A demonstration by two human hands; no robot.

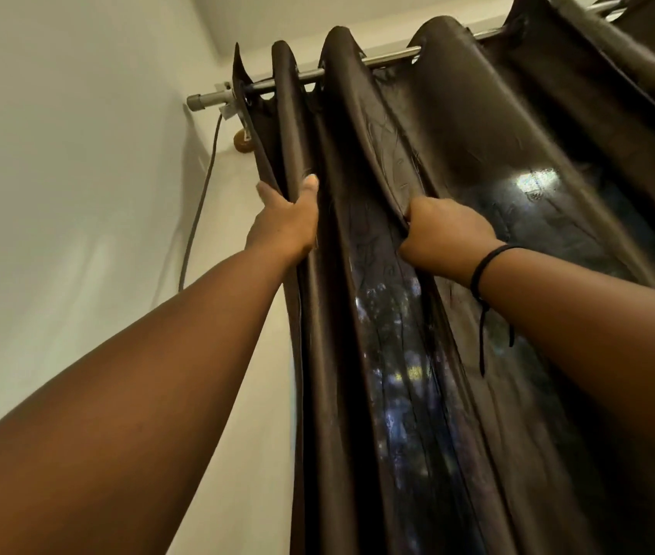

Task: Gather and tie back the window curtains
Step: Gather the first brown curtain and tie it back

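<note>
One dark curtain [458, 274] and two raised hands are seen, with one metal curtain rod [357, 68] taken as the landmark. The curtain is hung from the rod by eyelets and falls below it in about five deep folds. The left hand [285, 222] is held below the rod's capped left end, its thumb and fingers wrapped round the outermost fold at the curtain's left edge. The right hand [444, 234] is held below the middle of the rod, well apart from the left, its fingers curled into and gripping a further fold; one black cord bracelet [486, 262] is worn on its wrist. One grey cable [201, 202] is run down the white wall [57, 174] below the rod's left end. The fabric is glossy brown, thin enough for daylight and blurred foliage to be seen through it between the folds.
</note>
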